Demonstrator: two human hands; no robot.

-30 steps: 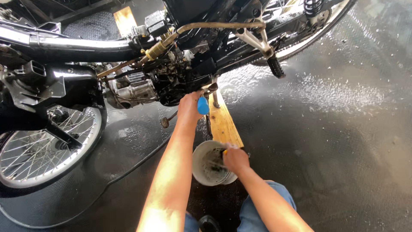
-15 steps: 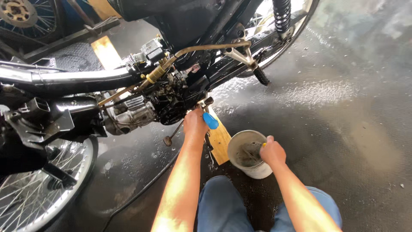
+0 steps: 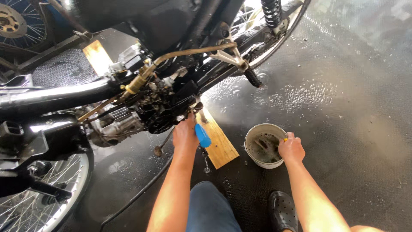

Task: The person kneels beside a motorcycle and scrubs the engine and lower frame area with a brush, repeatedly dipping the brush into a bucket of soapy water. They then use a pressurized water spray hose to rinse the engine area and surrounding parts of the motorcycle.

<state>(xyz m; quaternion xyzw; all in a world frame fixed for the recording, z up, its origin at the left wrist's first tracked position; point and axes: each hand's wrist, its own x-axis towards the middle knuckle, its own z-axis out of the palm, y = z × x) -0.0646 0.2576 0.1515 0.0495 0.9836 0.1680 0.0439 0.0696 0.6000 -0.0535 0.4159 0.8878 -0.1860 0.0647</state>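
Note:
My left hand [image 3: 185,134] grips a blue-handled brush [image 3: 202,135] and holds it against the underside of the black motorcycle engine [image 3: 159,105]. Water drips from the brush onto the floor. My right hand [image 3: 292,148] grasps the rim of a small white bucket [image 3: 257,160] with dirty water in it, which stands on the wet floor to the right of a wooden plank [image 3: 219,141]. A bit of yellow shows by my right fingers.
The motorcycle's spoked front wheel [image 3: 40,195] is at lower left, its rear wheel and shock [image 3: 271,13] at the top. A footpeg [image 3: 252,78] sticks out. A black hose [image 3: 141,193] crosses the wet dark floor. My knee [image 3: 210,208] and black shoe [image 3: 283,210] are below.
The view has shifted, so the bike sits further left. My right hand has carried the bucket out to the right and set it beside the plank. My left hand stays at the engine.

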